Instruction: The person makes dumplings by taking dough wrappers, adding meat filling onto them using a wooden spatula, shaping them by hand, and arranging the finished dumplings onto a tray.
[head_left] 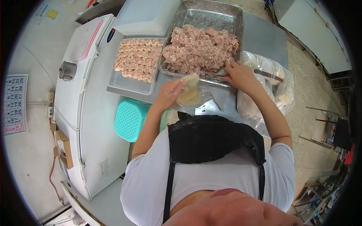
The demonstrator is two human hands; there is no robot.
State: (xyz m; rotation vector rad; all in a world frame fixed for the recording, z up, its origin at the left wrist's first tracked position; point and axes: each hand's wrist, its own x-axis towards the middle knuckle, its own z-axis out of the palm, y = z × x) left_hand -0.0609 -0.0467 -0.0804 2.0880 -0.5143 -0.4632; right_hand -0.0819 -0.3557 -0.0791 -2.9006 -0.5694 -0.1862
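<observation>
My left hand point(171, 92) is closed on pale, thin dough wrappers point(189, 90), held just in front of the metal tray's near edge. Ground meat point(201, 49) is heaped in the deep metal tray point(211, 16). My right hand point(242, 76) is at that tray's near right corner, its fingers bent down beside the meat. A thin, dark edge shows by those fingertips, but I cannot make out what they grip. Left of the tray, a shallow plastic tray point(148, 87) carries rows of filled dumplings point(137, 60).
Stacked translucent plastic trays point(145, 17) stand behind the dumplings. Clear bags of pale round pieces point(277, 94) lie at the right, with a dark flat strip point(268, 74) across them. A turquoise stool point(130, 119) and white chest freezer point(100, 109) are on my left.
</observation>
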